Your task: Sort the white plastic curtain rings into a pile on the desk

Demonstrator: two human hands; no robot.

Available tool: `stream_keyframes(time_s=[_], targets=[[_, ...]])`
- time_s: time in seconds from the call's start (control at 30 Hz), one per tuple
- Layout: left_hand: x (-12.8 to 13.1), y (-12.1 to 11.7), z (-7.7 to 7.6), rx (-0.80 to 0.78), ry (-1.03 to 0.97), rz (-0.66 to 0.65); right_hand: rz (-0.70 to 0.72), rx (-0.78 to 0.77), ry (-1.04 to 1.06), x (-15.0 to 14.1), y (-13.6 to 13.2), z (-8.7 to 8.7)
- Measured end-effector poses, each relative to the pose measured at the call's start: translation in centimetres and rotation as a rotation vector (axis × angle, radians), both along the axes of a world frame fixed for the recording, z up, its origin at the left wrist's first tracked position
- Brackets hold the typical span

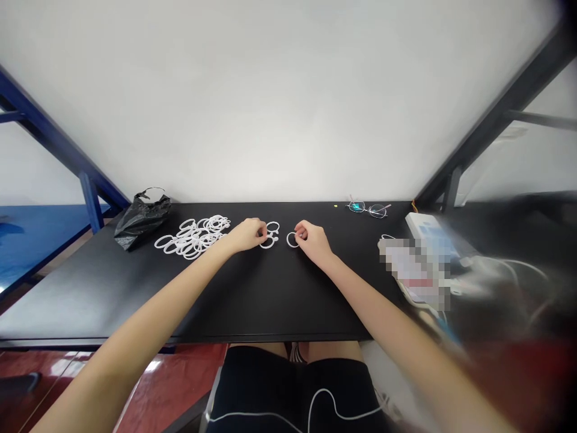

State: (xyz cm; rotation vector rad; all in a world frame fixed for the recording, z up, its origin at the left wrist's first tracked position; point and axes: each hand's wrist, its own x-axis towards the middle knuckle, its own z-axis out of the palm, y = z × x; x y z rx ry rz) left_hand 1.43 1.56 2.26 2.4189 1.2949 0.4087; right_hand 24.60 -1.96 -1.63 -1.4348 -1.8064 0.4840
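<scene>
Two white plastic rings point(273, 222) are being pinched by the left hand point(246, 234), its grip closed on them, though whether they are linked cannot be told. A third ring point(287, 239) is taken in the closed grip of the right hand point(313, 242), with the two hands near each other but apart. All of this is seen on a black desk point(238, 300). A heap of white rings point(193, 237) is lying left of the left hand, and a black plastic bag point(142, 221) is found just beyond it. Glasses point(367, 209) are folded out towards the far edge, while a pixelated object point(412, 267) is placed to the right.
</scene>
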Motion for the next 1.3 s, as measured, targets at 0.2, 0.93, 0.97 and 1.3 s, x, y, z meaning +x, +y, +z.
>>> stream_keyframes(time_s=[0.2,0.93,0.97,1.3], targets=[[0.8,1.0,1.3,0.001,0.049,-0.035,0.001,0.001,0.010,0.0,0.0,0.0],[1.9,-0.2,-1.9,-0.082,-0.249,0.164,0.126,0.253,0.150,-1.5,-2.2,1.7],[1.9,-0.7,-2.1,-0.083,-0.315,0.191,0.175,0.258,0.144,-1.7,-2.6,1.7],[3.1,-2.6,-1.6,-0.479,-0.783,0.285,0.234,0.223,0.194,-2.8,-3.1,0.6]])
